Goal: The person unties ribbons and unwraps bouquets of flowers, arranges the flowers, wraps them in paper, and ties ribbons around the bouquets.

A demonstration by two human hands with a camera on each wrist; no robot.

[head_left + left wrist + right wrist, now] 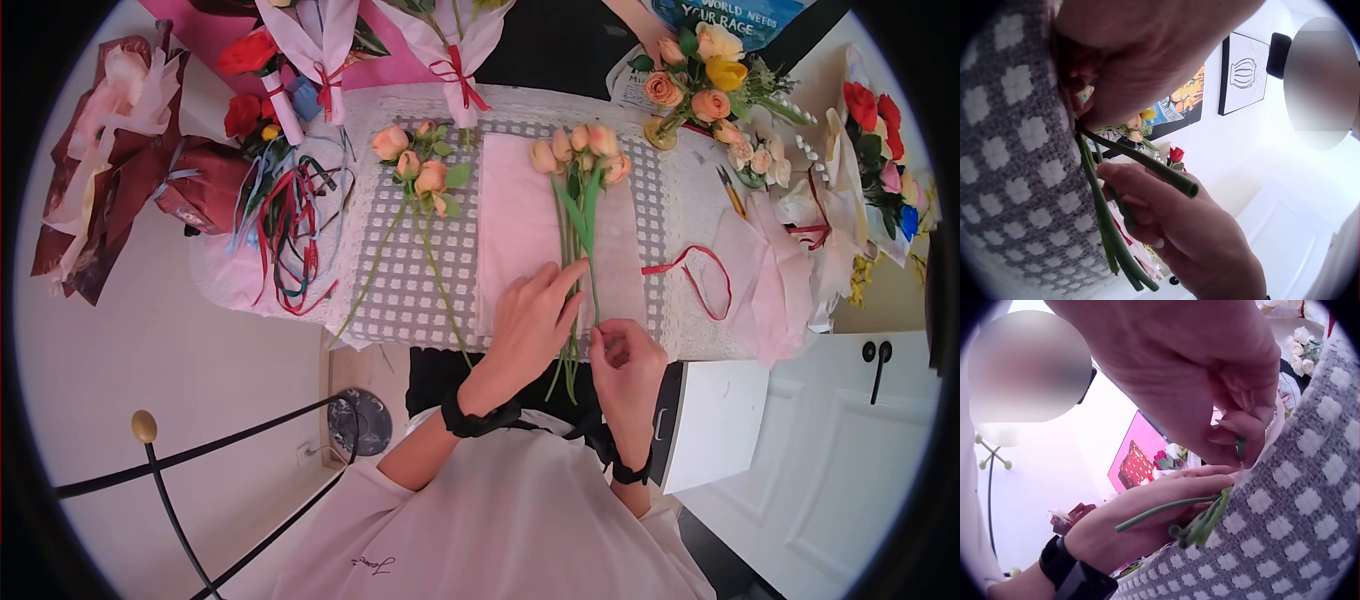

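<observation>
A bunch of peach roses (590, 150) with long green stems (567, 235) lies on pink and beige wrapping sheets (510, 210). My left hand (525, 325) holds the stems low down, its index finger stretched across them. Close by on the right, my right hand (628, 370) pinches a green stem that carries long leaves (590, 210). Cut stem ends (1110, 231) stick out below my left hand in the left wrist view. In the right wrist view, my right hand (1210, 381) has a bit of green between thumb and fingers; the roses are hidden there.
More peach roses (430, 178) lie left on the checked cloth (390, 270). Ribbons (290, 230) are heaped at the far left. Wrapped bouquets (455, 65) line the back; a flower vase (660, 132), scissors (733, 190) and a red ribbon loop (725, 285) are at the right.
</observation>
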